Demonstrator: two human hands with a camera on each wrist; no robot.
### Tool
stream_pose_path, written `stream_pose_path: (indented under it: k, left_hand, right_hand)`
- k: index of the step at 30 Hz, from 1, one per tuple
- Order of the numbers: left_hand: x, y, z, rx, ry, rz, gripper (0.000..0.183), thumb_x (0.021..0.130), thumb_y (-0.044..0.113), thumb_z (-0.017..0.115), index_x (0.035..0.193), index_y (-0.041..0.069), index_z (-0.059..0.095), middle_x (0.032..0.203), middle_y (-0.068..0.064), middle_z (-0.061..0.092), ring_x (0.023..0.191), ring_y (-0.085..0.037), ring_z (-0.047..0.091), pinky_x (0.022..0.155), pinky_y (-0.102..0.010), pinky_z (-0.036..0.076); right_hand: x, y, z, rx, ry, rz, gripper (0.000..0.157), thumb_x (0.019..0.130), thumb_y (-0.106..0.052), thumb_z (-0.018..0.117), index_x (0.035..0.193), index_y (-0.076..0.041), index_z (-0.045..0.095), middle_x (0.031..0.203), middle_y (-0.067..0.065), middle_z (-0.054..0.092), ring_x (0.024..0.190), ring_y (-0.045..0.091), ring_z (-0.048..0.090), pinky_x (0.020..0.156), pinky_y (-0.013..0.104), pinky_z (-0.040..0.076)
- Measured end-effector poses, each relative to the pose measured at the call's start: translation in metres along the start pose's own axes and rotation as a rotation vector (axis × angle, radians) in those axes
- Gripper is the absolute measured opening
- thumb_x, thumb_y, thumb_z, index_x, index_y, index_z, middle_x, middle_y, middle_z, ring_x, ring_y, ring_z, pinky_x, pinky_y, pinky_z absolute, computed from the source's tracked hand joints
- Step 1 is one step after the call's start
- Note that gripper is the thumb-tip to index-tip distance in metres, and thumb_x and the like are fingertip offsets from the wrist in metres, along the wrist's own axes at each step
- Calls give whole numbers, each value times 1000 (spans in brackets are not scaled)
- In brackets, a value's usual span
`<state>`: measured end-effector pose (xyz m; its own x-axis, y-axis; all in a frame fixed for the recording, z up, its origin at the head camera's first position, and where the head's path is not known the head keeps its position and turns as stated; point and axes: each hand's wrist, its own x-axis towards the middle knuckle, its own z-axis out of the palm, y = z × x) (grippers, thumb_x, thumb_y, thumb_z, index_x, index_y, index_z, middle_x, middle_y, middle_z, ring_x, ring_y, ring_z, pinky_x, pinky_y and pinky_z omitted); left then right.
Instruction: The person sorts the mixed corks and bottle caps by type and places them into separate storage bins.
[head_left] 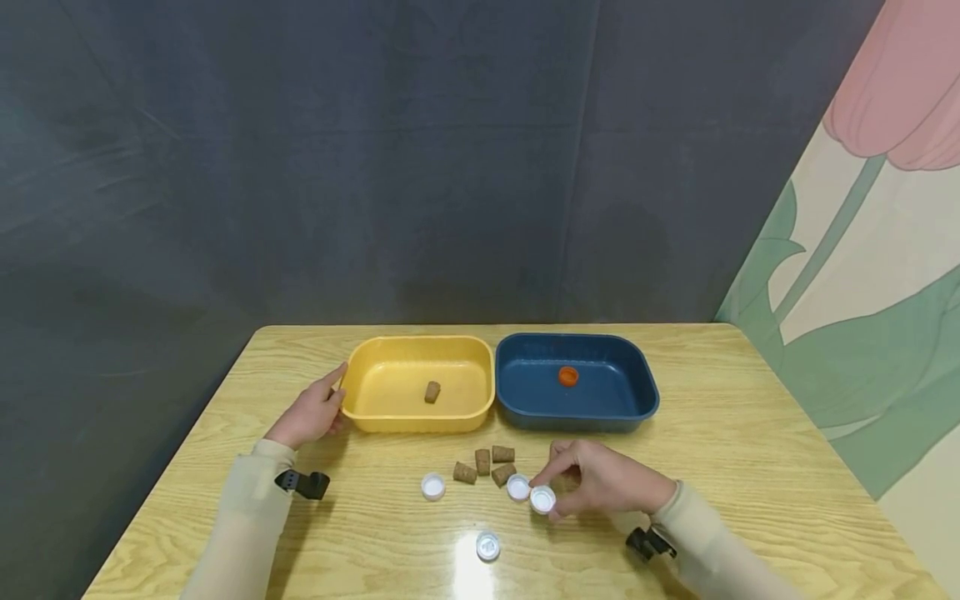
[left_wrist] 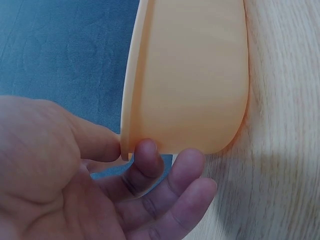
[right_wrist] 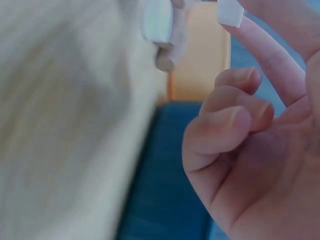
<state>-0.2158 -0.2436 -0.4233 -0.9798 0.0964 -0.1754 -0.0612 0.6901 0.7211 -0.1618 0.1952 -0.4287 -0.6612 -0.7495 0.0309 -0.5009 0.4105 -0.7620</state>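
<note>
At the left end of the yellow plastic bin (head_left: 416,424), my left hand (head_left: 309,414) pinches the rim between thumb and fingers; the left wrist view shows the fingertips (left_wrist: 146,150) against the outer wall. A cork (head_left: 432,392) lies inside that bin. My right hand (head_left: 603,477) holds a white bottle cap (head_left: 542,500) between thumb and index finger, above the table; its other fingers curl loosely in the right wrist view. Just left of it is another white cap (head_left: 518,487), beside several corks (head_left: 482,462) grouped in front of the bins.
Touching the yellow bin on its right stands a dark blue bin (head_left: 577,422) with an orange cap (head_left: 567,377) in it. Two more white caps lie on the wooden table (head_left: 360,533): one cap (head_left: 432,486) left of the corks, another cap (head_left: 487,546) nearer the front.
</note>
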Motion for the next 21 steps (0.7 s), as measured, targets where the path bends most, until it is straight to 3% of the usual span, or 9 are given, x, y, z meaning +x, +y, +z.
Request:
stream_pose_path:
  k: [10, 17, 21]
  left_hand:
    - [2, -2, 0, -13, -2, 12, 56, 109, 7, 35, 160, 1, 12, 88, -16, 55, 70, -24, 56, 67, -37, 52]
    - [1, -1, 0, -12, -3, 6, 56, 109, 8, 35, 160, 2, 12, 89, -15, 54, 71, -24, 56, 68, -36, 52]
    - [1, -2, 0, -16, -5, 6, 56, 109, 8, 35, 160, 2, 12, 88, -15, 54, 70, -24, 56, 67, -37, 52]
  right_hand:
    - [3, -4, -37, -69, 110, 42, 32, 74, -26, 90, 104, -23, 81, 73, -8, 43, 67, 9, 40, 61, 22, 35]
    - [7, -6, -64, -108, 150, 99, 33, 77, -31, 88, 107, -23, 80, 76, 1, 48, 66, 12, 40, 61, 25, 36]
    - [11, -6, -76, -156, 169, 106, 32, 76, -32, 88, 106, -26, 79, 76, 0, 50, 66, 12, 40, 60, 25, 36]
